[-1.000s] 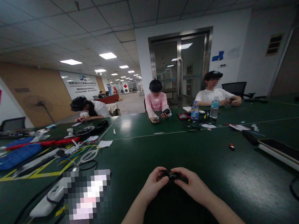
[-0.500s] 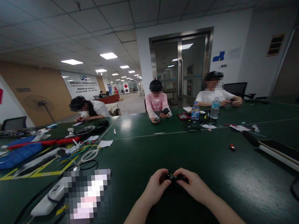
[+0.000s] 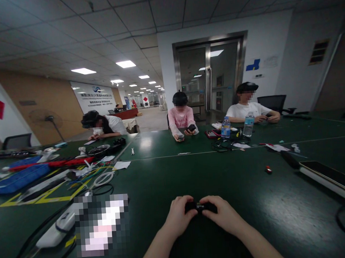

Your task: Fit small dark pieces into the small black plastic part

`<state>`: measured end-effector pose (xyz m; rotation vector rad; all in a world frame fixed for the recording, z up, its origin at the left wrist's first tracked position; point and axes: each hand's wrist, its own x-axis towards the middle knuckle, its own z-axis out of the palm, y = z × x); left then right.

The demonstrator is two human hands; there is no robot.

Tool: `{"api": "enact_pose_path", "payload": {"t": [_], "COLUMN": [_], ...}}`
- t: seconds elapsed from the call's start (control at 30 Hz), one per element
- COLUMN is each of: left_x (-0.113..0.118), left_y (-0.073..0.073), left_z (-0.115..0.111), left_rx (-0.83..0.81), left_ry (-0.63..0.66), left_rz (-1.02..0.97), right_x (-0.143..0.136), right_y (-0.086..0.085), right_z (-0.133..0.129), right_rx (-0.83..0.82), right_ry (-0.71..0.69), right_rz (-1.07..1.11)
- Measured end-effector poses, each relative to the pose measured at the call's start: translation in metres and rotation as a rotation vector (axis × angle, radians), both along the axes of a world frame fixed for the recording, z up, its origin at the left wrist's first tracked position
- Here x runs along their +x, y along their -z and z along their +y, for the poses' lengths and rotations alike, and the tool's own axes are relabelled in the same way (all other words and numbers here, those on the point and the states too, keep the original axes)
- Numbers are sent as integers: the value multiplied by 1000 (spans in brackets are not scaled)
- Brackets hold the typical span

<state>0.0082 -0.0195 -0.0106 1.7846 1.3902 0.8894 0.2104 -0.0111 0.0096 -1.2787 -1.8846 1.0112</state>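
Note:
Low in the middle of the head view, a small black cylinder-like object is held level just above the green table. Its middle shows a lighter band; its exact kind is too small to make out. My left hand is closed around the left end, thumb and fingers pinching it. On the opposite end, my right hand has a similar pinch. Fingers cover most of both ends.
To the left lie a white power strip, a pixelated bright screen, cables and a blue tray. A small red object and a black-topped device are on the right. Several people sit across the table, near bottles.
Both hands keep hold of the black object, which has turned slightly, showing more of its light middle band. My fingers have shifted a little.

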Motion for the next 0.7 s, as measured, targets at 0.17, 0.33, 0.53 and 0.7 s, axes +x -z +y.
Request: {"api": "enact_pose_path", "payload": {"t": [0.17,0.33,0.53,0.7], "left_x": [-1,-3,-2,0], "left_y": [4,3,-2,-2], "left_z": [1,0,-3,-1], "left_rx": [14,34,59,69], "left_ry": [21,51,50,42], "left_rz": [-14,-12,103,193], "right_x": [1,1,1,0], "right_y": [1,3,5,4], "right_z": [-1,0,2,3], "right_rx": [4,19,36,53], "right_ry": [4,-14,-35,-41], "right_rz": [-21,-50,-104,-164]}}
